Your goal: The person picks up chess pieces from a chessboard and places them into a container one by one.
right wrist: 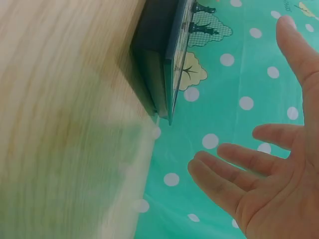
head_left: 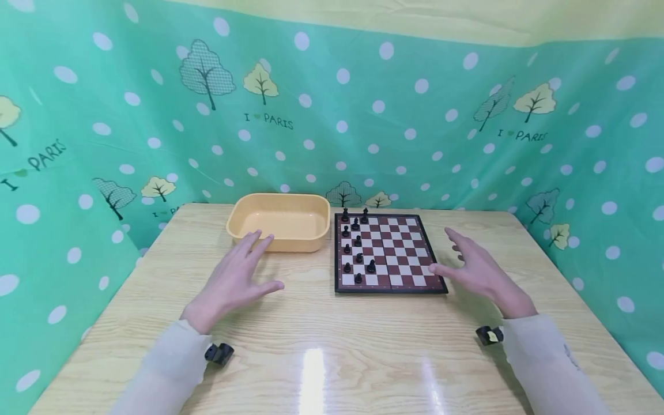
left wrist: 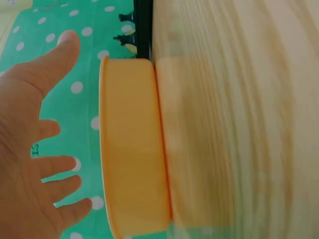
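My left hand (head_left: 230, 280) hovers in front of the orange plastic basin (head_left: 321, 242), fingers spread and nothing held. In the left wrist view the basin's side wall (left wrist: 132, 144) stands beside the left hand (left wrist: 30, 144), apart from it. On the other side, my right hand (head_left: 479, 270) hovers by the right edge of a chessboard (head_left: 407, 253), its fingers extended and holding nothing. Several black chess pieces (head_left: 358, 241) stand on the board's left side. The right wrist view shows the board's dark edge (right wrist: 154, 55) with a gap to the right hand (right wrist: 269, 174).
A light wood table (head_left: 332, 328) carries the basin and the board, which stand close side by side near its back edge. Behind and at both sides hangs a green polka-dot cloth (head_left: 358, 109) with tree prints.
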Demonstrator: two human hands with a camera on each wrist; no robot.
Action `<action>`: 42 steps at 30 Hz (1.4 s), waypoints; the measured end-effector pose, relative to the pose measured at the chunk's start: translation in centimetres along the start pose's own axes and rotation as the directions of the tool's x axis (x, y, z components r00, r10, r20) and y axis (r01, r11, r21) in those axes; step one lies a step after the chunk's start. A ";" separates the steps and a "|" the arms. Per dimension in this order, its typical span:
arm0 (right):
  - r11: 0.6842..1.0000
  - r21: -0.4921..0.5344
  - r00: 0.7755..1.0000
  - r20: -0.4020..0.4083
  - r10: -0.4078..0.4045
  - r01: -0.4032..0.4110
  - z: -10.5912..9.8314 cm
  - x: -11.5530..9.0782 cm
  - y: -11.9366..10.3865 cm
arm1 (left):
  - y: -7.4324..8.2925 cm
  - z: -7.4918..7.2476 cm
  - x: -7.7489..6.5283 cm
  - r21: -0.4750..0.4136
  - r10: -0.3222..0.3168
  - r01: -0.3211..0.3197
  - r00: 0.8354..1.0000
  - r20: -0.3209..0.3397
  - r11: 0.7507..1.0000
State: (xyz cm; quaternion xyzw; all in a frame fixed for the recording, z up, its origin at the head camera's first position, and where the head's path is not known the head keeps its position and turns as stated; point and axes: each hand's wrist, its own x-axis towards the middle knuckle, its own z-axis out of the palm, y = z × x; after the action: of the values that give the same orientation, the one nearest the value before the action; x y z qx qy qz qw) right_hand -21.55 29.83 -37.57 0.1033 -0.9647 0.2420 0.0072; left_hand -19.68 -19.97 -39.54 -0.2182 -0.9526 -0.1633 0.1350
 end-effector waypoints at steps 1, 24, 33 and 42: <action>1.000 0.010 1.000 -0.002 -0.002 0.002 0.0 0.1 0.0 | 0.2 0.1 0.1 -0.006 0.006 -0.006 1.000 0.003 1.000; 0.989 0.126 0.995 0.081 0.062 -0.072 0.8 2.1 -0.6 | 5.5 1.6 3.3 -0.160 0.072 -0.066 0.997 0.034 0.985; 0.984 0.141 0.988 0.128 0.091 -0.108 1.2 2.7 -0.1 | 8.0 2.5 4.6 -0.220 0.122 -0.113 0.992 0.028 0.969; 0.982 0.103 0.978 0.157 0.140 -0.157 1.7 2.8 0.6 | 10.1 3.5 5.7 -0.259 0.141 -0.106 0.983 0.119 0.960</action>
State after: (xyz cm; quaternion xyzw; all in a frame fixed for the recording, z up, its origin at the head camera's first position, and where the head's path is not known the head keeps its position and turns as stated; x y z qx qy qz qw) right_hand -24.34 29.03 -39.14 0.0488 -0.9520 0.2887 -0.0890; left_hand -20.67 -7.93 -38.29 -0.3032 -0.9157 -0.2587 0.0510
